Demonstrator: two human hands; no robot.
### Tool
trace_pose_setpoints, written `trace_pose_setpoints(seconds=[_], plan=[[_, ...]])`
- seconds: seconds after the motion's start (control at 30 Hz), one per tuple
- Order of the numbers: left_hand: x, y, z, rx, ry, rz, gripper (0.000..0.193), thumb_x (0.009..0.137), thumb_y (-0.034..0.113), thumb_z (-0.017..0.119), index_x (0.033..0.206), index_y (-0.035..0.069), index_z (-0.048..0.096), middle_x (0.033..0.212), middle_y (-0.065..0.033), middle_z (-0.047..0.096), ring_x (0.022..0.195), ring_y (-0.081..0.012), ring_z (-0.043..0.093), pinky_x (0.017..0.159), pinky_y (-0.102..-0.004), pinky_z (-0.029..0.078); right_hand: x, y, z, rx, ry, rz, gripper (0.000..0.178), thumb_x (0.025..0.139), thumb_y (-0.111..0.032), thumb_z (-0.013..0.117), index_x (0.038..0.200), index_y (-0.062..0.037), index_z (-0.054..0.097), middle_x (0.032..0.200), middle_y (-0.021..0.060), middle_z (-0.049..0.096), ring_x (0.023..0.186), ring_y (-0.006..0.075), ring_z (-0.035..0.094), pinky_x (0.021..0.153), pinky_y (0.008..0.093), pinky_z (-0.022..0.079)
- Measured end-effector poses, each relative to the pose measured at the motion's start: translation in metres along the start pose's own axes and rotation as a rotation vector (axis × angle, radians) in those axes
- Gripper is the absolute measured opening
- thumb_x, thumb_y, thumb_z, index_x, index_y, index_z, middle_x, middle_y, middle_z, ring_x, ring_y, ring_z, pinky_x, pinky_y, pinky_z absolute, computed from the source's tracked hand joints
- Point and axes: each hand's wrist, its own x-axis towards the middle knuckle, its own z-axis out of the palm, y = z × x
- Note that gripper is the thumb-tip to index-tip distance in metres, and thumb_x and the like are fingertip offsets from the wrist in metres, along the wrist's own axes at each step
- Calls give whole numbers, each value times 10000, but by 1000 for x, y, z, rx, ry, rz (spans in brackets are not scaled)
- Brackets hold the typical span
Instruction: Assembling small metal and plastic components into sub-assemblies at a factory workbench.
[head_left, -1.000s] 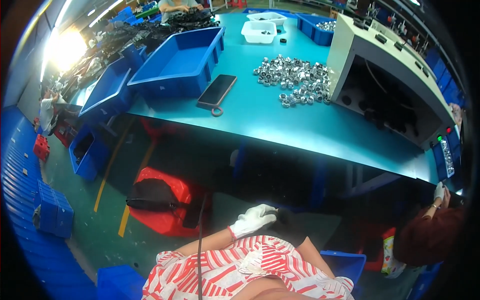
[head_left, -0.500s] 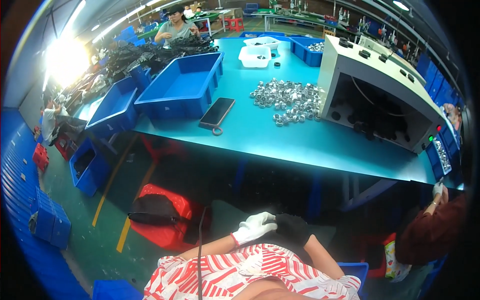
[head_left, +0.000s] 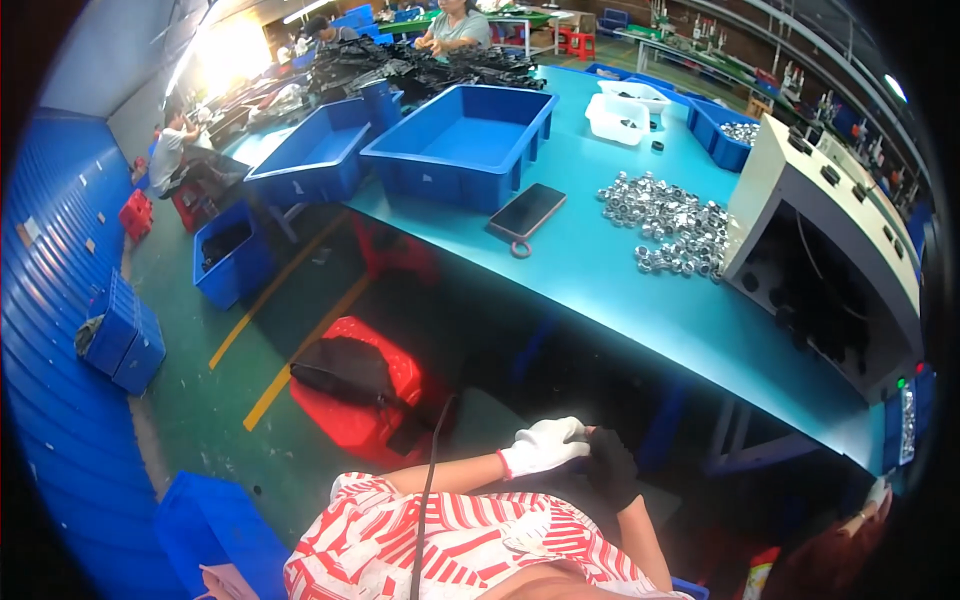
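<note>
In front of my body, over the dark space below the table edge, my two hands meet. My left hand (head_left: 547, 446) wears a white glove; its fingers are curled in against the fingers of my other hand. My right hand (head_left: 612, 468) wears a black glove and blends into the dark behind it, so how its fingers lie is unclear. Whatever may be between the hands is hidden. Farther off on the teal table (head_left: 590, 270) lie a heap of shiny metal rings (head_left: 670, 222) and a phone (head_left: 528, 212) with a ring strap.
Blue bins (head_left: 465, 140) and a white tray (head_left: 617, 118) stand on the table. At right is a cream machine housing (head_left: 765, 165) with a dark opening. A red stool (head_left: 352, 425) bearing a black bag is at my left. Other people sit nearby, one at the right edge.
The view has turned rightward, so the table and bins appear shifted and tilted. My hands stay together in front of my body, the right one now held more upright.
</note>
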Motion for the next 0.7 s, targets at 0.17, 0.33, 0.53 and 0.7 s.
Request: trace_pose_setpoints(seconds=[0.17,0.33,0.53,0.7], plan=[[11,-17,18,-537,23,-118,409,851,262,621,1189,45,543,1039,-107,642,918,-237,638,837,-327,482,5,2,5,51,224,-30,347,735,-71,645,1070,-67,555,973,135,599,879,332,607,747,408,489],[11,-18,19,-28,150,-22,382,849,268,614,1154,46,559,1051,-134,635,945,-267,626,845,-349,472,4,24,22,-72,78,-10,467,691,-155,712,1120,-71,550,1007,134,598,894,333,611,750,411,493],[18,-16,18,-381,60,-188,276,867,206,610,1068,23,565,813,-89,633,761,-150,609,703,-278,485,10,31,25,8,119,-32,342,707,-130,692,1023,-61,580,944,137,609,864,339,615,722,409,499],[28,-27,17,-448,-21,-235,263,871,193,604,1064,17,570,846,-87,633,784,-137,601,714,-265,482,14,43,25,58,92,25,306,728,-92,670,1019,-60,584,922,140,609,856,343,612,725,407,496]])
